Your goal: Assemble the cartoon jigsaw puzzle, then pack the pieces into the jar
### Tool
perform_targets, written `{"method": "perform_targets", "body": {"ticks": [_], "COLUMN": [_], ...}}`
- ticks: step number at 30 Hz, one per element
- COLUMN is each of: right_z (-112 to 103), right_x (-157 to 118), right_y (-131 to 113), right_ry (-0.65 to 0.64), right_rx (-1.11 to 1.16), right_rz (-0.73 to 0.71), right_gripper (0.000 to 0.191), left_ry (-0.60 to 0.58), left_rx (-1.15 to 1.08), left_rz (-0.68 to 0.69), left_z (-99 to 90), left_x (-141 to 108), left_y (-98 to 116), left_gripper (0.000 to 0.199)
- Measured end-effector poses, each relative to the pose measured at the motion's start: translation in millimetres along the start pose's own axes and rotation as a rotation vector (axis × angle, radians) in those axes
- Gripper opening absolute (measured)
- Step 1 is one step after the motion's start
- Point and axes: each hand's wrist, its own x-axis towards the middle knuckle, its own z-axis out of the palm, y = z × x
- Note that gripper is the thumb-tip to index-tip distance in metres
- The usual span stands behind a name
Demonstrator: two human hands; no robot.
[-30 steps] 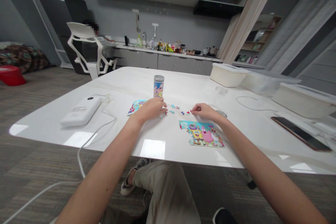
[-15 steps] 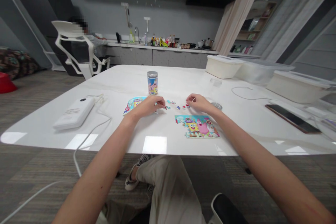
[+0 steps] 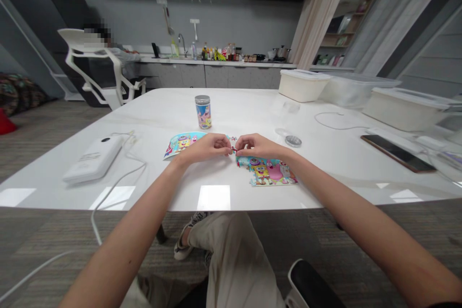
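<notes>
A: Grip state?
B: Left hand (image 3: pixel 206 148) and right hand (image 3: pixel 258 145) both pinched closed, tips meeting on small red piece (image 3: pixel 234 149). Can't tell if it's one piece or two.
A: Where exactly?
B: Between the fingertips, just beside the top left corner of jigsaw (image 3: pixel 267 172), which lies flat on white table (image 3: pixel 144 197).
A: Handling?
B: Looks like card: light, thin, fairly stiff. Tabs probably bend or fray if squeezed. Take it by opposite edges, light pinch.
A: And the jigsaw?
B: Likely splits at the joints if lifted by one corner. Glossy top, probably slides; press flat near the edge.
</notes>
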Motion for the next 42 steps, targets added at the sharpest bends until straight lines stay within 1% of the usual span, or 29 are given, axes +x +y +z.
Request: {"method": "perform_targets", "body": {"ticks": [7, 11, 14, 17, 24, 30, 33, 37, 39, 42], "right_z": [1, 2, 2, 1, -2, -1, 0, -1, -1, -1], "right_x": [1, 2, 1, 0, -2, -1, 0, 1, 0, 0], "right_y": [-2, 1, 2, 1, 0, 3, 5, 6, 5, 4], "right_ry": [0.045, 0.025, -0.008, -0.010, -0.027, -0.041, -0.039, -0.040, -0.056, -0.111], "right_rx": [0.053, 0.123, 0.192, 0.170, 0.174, 0.252, 0.273, 0.259, 0.247, 0.230], "right_rz": [0.000, 0.004, 0.006, 0.002, 0.012, 0.018, 0.012, 0.009, 0.006, 0.016], "right_gripper": [0.024, 0.022, 0.019, 0.017, 0.021, 0.022, 0.026, 0.027, 0.028, 0.030], "left_ry": [-0.057, -0.080, -0.074, -0.058, -0.046, -0.052, -0.039, -0.024, 0.021, 0.126], "left_rx": [0.013, 0.070, 0.066, 0.044, 0.063, -0.015, -0.018, 0.112, 0.208, 0.294], "left_rz": [-0.046, -0.021, -0.009, -0.004, -0.013, 0.007, 0.056, 0.107, 0.100, 0.047], "left_z": [3.3, 3.8, 3.6, 3.3, 3.1, 5.5, 5.1, 5.5, 10.5, 26.1], "left_x": [0, -1, -1, 0, -1, 0, -1, -5, -11, -25], "left_y": [2, 6, 6, 4, 6, 5, 8, 20, 27, 34], "left_gripper": [0.023, 0.024, 0.025, 0.027, 0.025, 0.022, 0.020, 0.022, 0.019, 0.013]}}
